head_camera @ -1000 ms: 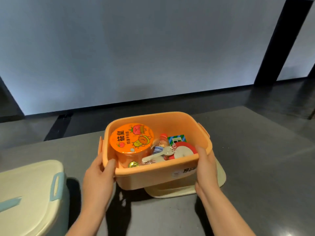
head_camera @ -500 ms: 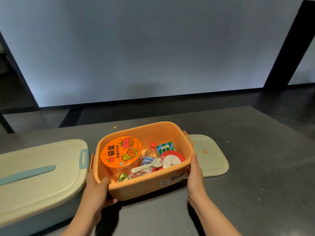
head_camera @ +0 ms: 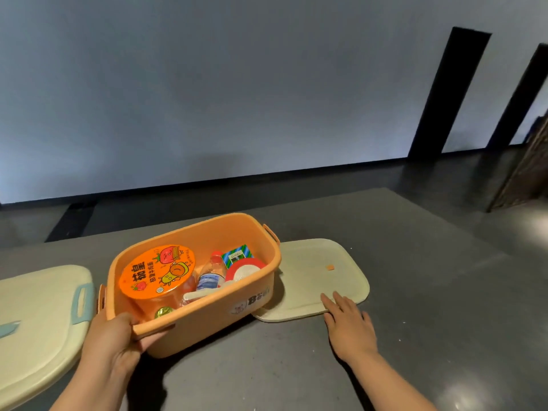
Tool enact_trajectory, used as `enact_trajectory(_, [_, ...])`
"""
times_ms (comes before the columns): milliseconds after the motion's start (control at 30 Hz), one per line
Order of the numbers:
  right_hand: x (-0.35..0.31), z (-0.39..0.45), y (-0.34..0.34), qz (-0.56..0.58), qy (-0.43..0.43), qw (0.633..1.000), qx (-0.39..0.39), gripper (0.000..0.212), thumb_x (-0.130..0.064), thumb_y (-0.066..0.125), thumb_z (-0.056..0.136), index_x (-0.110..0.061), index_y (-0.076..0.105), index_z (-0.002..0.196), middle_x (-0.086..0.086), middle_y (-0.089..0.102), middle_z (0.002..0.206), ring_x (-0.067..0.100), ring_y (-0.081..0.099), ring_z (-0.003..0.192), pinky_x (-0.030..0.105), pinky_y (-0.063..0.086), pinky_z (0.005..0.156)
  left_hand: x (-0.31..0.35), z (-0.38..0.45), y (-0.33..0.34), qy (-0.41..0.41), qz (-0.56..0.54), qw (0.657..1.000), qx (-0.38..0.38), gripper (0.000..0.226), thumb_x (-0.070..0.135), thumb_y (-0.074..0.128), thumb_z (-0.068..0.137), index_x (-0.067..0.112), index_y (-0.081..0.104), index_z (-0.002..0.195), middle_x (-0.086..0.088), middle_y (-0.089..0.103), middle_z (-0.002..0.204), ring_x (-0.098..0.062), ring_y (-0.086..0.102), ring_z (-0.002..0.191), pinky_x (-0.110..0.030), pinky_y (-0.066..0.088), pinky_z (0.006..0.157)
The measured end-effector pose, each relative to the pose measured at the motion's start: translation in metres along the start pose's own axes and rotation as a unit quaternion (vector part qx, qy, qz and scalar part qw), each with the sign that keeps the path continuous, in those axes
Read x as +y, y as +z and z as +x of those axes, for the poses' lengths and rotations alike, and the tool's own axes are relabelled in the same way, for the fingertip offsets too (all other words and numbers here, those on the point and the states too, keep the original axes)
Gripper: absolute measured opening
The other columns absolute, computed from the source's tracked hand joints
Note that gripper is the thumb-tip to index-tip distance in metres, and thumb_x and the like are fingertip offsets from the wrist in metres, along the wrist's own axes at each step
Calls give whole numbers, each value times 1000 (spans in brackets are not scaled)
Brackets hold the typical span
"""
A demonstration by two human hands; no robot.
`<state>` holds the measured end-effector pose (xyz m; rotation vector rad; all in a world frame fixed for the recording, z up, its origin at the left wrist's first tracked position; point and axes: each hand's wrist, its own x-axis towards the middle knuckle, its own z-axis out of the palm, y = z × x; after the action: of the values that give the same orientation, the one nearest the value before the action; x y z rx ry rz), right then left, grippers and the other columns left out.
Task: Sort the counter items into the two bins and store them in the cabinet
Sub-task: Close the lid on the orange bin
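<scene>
An open orange bin (head_camera: 207, 318) sits on the grey counter, slightly tilted. Inside it are an orange noodle cup (head_camera: 158, 272), a small bottle (head_camera: 211, 275), a green box (head_camera: 237, 255), a red-rimmed tub (head_camera: 244, 269) and a white spoon. My left hand (head_camera: 118, 339) grips the bin's near left rim, thumb inside. A cream lid (head_camera: 314, 274) lies flat to the right of the bin. My right hand (head_camera: 347, 324) rests with straight fingers on the lid's near edge. A closed cream bin with blue handles (head_camera: 38, 315) stands at the far left.
The grey counter (head_camera: 415, 292) stretches to the right and toward me. Behind it are a dark floor and a pale wall. A dark wooden panel (head_camera: 530, 170) stands at the far right.
The orange bin has been shifted left off its lid and set down. My right hand let go of the bin and moved right onto the lid's edge. My left hand still holds the rim.
</scene>
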<state>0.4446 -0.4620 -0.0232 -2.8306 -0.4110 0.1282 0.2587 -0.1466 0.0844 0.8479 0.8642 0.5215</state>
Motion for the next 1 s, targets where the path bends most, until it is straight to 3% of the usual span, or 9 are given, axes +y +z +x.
enact_trajectory(300, [39,-17,-19,-31,163,985,46,49,-33,19,102,-39,15,151,-11,16,159,13,22,140,33,26,108,5,7,12,15,49,999,15,72,-17,23,85,22,28,145,-21,41,142,-52,49,115,-76,29,46])
enact_trajectory(433, [25,-22,-23,-38,167,985,34,47,-35,19,102,-40,21,149,-9,23,157,15,26,137,32,26,101,4,10,10,16,136,990,21,64,-13,31,87,22,35,141,-19,50,129,-41,56,101,-56,56,58])
enact_trajectory(500, [21,-25,-23,-28,162,986,41,45,-36,23,101,-41,30,145,-12,33,152,13,31,132,32,27,97,7,9,7,23,202,979,15,57,-7,38,90,25,38,137,-15,54,117,-35,57,97,-49,54,60])
enact_trajectory(600, [27,-32,-32,9,193,973,123,39,-37,42,95,-39,52,132,-11,52,135,16,37,124,34,29,94,13,13,-1,54,305,951,2,41,11,48,95,23,43,134,-8,52,116,-31,49,112,-53,53,74])
enact_trajectory(700, [48,-30,-38,58,261,949,165,53,-37,55,90,-30,42,141,1,43,144,24,27,135,41,26,104,17,12,-8,60,353,934,-6,37,30,52,96,22,48,131,-7,54,120,-29,49,113,-53,52,78])
enact_trajectory(833, [57,-19,-36,71,305,946,90,67,-44,48,94,-27,17,151,10,20,156,29,13,144,44,18,113,16,10,-8,61,404,913,-17,40,34,52,95,16,49,130,-14,58,121,-34,55,110,-47,54,67])
enact_trajectory(900, [53,-13,-32,103,314,939,97,66,-39,50,94,-26,19,150,14,16,157,33,17,142,44,18,113,17,11,-6,82,445,892,-10,36,33,49,97,11,54,125,-17,62,113,-33,60,101,-45,54,67])
enact_trajectory(1000, [51,-8,-29,143,342,919,134,68,-31,59,89,-19,28,148,21,25,150,40,27,134,47,24,109,27,14,2,114,529,840,12,33,29,45,99,4,67,96,-15,70,88,-30,67,83,-47,57,74])
